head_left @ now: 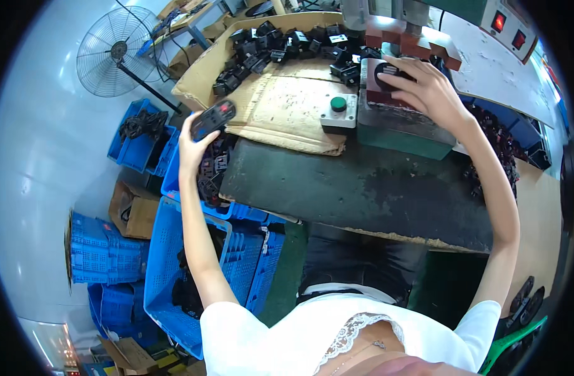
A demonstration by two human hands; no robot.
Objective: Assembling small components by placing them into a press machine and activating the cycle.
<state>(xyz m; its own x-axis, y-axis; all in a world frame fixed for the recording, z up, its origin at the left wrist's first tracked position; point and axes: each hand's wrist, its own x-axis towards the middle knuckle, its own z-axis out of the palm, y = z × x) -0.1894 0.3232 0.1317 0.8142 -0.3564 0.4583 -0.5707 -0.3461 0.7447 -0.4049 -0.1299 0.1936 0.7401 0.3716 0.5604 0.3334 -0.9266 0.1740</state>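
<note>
My left hand (191, 148) is closed around a black plastic power socket strip (214, 120) with a small red spot near its far end, held up over the cardboard's left edge. Below it, a blue crate (170, 172) holds more black and grey socket parts (213, 168). My right hand (432, 91) reaches to a dark red fixture block (378, 95) under the press head (412, 39). Its fingers lie around and across a round black plastic part (386, 76) on the block, partly hiding it. To the left of the fixture stands a box with a green push button (339, 104).
Many black plug parts (280, 47) lie at the back of a cardboard tray (287, 116) on the dark bench (349, 182). Blue crates (158, 266) stand at lower left, a fan (117, 50) beyond. Small dark red parts (497, 135) are heaped on the right. Lit red switches (499, 22) are at upper right.
</note>
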